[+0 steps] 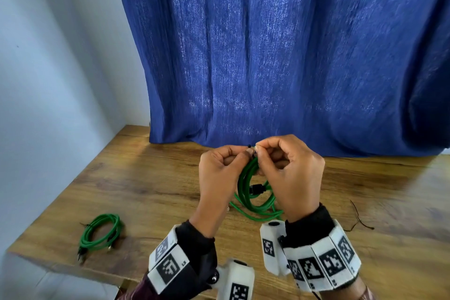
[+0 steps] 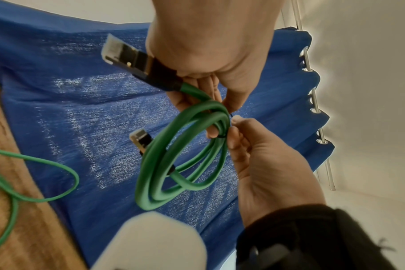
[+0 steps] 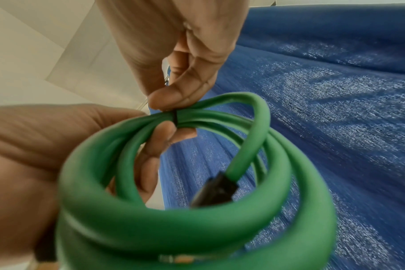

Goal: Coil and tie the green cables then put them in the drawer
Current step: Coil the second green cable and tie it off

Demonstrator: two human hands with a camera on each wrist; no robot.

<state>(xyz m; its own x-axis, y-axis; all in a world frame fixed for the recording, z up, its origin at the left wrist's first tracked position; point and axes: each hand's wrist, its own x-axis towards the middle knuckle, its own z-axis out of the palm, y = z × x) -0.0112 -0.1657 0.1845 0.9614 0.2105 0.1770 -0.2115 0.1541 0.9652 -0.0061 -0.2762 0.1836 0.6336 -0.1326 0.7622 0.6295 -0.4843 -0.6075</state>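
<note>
A: Start with the biggest thing. What fills the back?

B: A blue curtain [image 1: 280,56] hangs behind the far edge of the wooden desk [image 1: 151,187], its hem resting on the wood. A pale wall stands along the desk's left edge.

A: And the cables?

B: Three green ones. The coiled cable [image 1: 246,185] is held up over the middle of the desk, nearer the far edge, between both hands. A tied coil [image 1: 101,232] lies flat near the desk's front-left corner, its plugs pointing at the front edge. A loose green cable [image 1: 255,214] lies on the wood under the held coil.

A: What are the hands doing?

B: The left hand [image 1: 219,173] has its thumb and forefinger pinching the top of the held coil, the other fingers [image 3: 155,155] passing through the loops. The right hand [image 1: 292,173] pinches a thin black tie [image 3: 173,117] that wraps the strands at that same top spot; its fingers are curled in tight.

A: Any plugs showing?

B: A black plug [image 2: 150,69] with a clear tip sticks out beside the left hand in the left wrist view, and a second plug [image 2: 140,139] sits against the coil's side.

A: Anything readable? Any containers?

B: The white wrist bands [image 1: 323,263] carry black square code markers; beside one on the left wrist I read "L5", though it is small. No brand is legible on the cables. I can see no drawer or other container. A thin dark tie [image 1: 359,217] lies loose toward the desk's right edge.
</note>
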